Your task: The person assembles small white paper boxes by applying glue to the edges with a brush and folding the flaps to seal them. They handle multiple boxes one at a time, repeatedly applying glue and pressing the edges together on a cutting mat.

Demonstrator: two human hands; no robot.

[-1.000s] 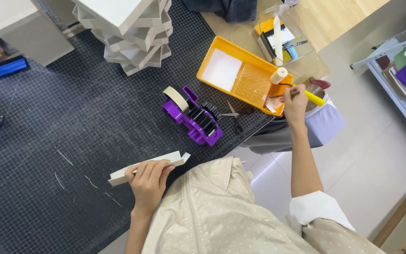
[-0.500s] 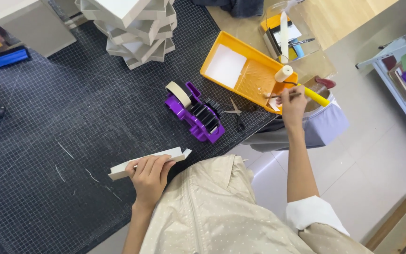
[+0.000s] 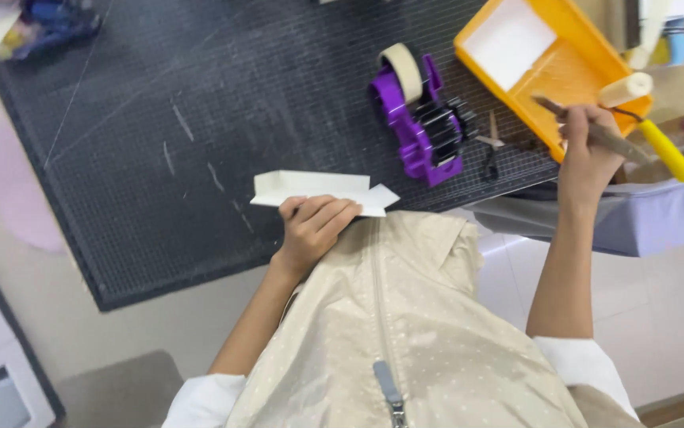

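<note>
My left hand [image 3: 312, 224] grips a flat white cardboard piece [image 3: 310, 188] at the near edge of the dark cutting mat [image 3: 199, 103]. My right hand [image 3: 589, 152] holds a thin brown brush [image 3: 595, 131] whose tip lies over the corner of the orange paint tray [image 3: 552, 67]. A small paint roller with a yellow handle [image 3: 649, 119] rests at the tray's right edge, just beyond my right hand.
A purple tape dispenser [image 3: 421, 119] with a roll of tape stands on the mat between my hands. Small scissors [image 3: 491, 147] lie beside it. A grey-lilac box [image 3: 635, 218] sits under my right hand. Clutter [image 3: 32, 24] lies at the mat's far left corner.
The view has closed in and shifted left. My right hand has drawn back a little from the tray with the brush. My left hand still holds the cardboard piece.
</note>
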